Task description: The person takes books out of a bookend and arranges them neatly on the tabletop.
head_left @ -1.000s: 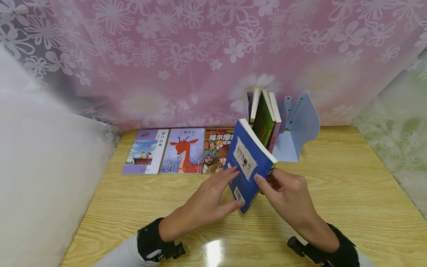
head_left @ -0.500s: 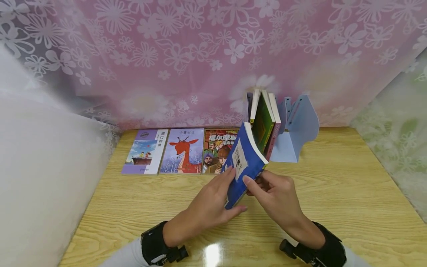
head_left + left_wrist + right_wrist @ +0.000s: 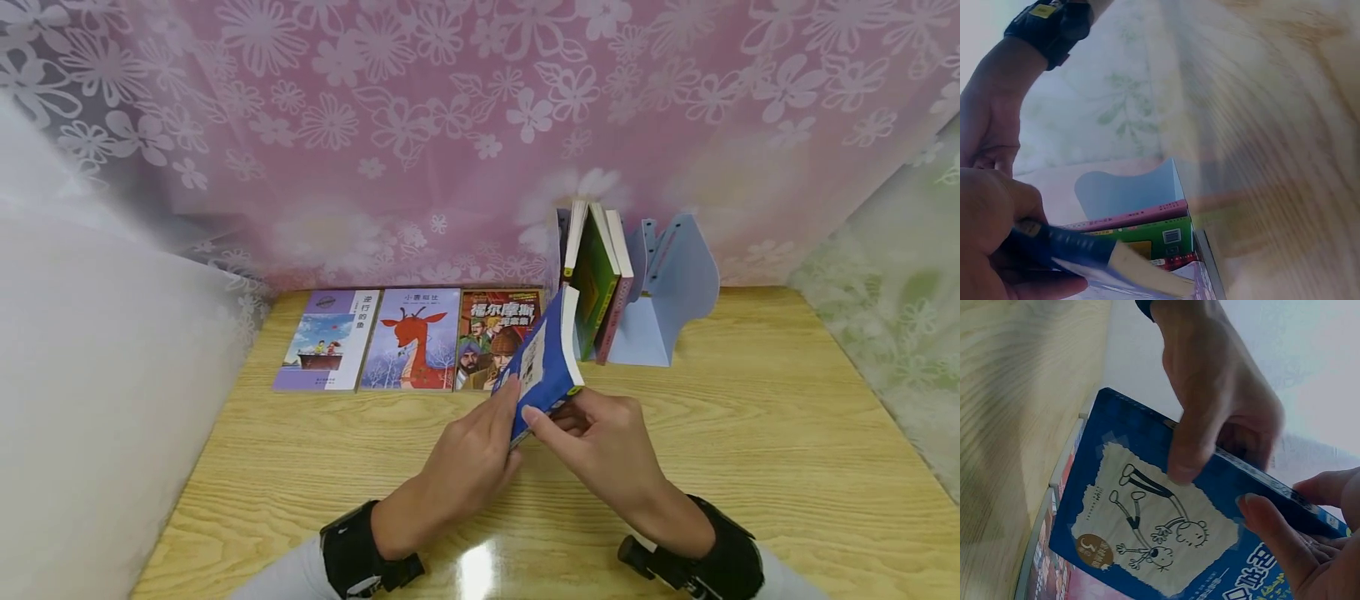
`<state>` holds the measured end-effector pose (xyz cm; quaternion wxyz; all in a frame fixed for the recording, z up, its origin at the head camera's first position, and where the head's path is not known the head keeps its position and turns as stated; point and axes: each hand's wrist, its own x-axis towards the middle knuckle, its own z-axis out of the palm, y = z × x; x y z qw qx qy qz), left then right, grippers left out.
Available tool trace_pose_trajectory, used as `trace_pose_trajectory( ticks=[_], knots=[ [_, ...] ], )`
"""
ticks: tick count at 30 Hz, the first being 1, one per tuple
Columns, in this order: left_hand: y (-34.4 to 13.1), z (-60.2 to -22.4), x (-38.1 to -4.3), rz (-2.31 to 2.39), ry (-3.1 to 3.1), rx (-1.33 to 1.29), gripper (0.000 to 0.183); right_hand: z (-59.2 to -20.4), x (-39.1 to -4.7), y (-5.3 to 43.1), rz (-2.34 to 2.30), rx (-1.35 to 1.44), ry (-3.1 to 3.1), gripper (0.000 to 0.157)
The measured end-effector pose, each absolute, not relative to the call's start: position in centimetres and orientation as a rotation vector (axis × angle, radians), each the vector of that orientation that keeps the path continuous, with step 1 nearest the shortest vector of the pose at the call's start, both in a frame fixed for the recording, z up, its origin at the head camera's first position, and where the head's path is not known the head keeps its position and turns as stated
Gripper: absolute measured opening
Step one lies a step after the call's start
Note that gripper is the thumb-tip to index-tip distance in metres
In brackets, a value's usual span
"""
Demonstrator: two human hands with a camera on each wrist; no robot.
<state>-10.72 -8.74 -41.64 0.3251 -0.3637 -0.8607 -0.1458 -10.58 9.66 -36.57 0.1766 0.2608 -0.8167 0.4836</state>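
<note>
A blue paperback book (image 3: 551, 362) is held tilted above the table between both hands. My left hand (image 3: 468, 458) grips its lower edge; in the right wrist view that thumb lies on the cover, with fingers wrapped over the spine. My right hand (image 3: 611, 442) pinches the book near the spine's other end, thumb on one cover and fingers on the other side. The right wrist view shows the cover (image 3: 1147, 519) with two cartoon figures. Behind it, a green book (image 3: 596, 292), a pink-spined book (image 3: 617, 308) and another book (image 3: 574, 242) stand in a light-blue bookend (image 3: 686, 267).
Three books lie flat in a row at the table's back left: a purple-and-white one (image 3: 327, 340), a deer-cover one (image 3: 410, 338) and a comic-style one (image 3: 491, 333). Behind the wooden table (image 3: 772, 433) hangs a pink floral curtain (image 3: 450, 125).
The blue book has turned more edge-on and come lower and slightly left. Both hands stay on it; the right hand has shifted left, and the left thumb has gone round the book.
</note>
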Motion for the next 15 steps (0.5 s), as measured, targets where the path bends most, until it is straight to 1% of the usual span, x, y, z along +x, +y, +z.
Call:
trace_pose_trajectory(
  ticks=[6, 11, 15],
  knots=[
    [-9.10, -41.73, -11.02, -0.341, -2.211, -0.966, 0.058, -36.51, -10.51, 9.50, 1.359, 0.704, -2.341, 0.023],
    [-9.32, -41.42, -11.19, -0.306, -2.178, -0.965, 0.039, -36.36, -10.59, 9.63, 1.381, 0.676, -2.381, 0.020],
    [-9.46, -41.28, -11.24, -0.302, -2.164, -0.967, 0.035, -36.13, -10.63, 9.72, 1.387, 0.670, -2.414, 0.021]
  ],
)
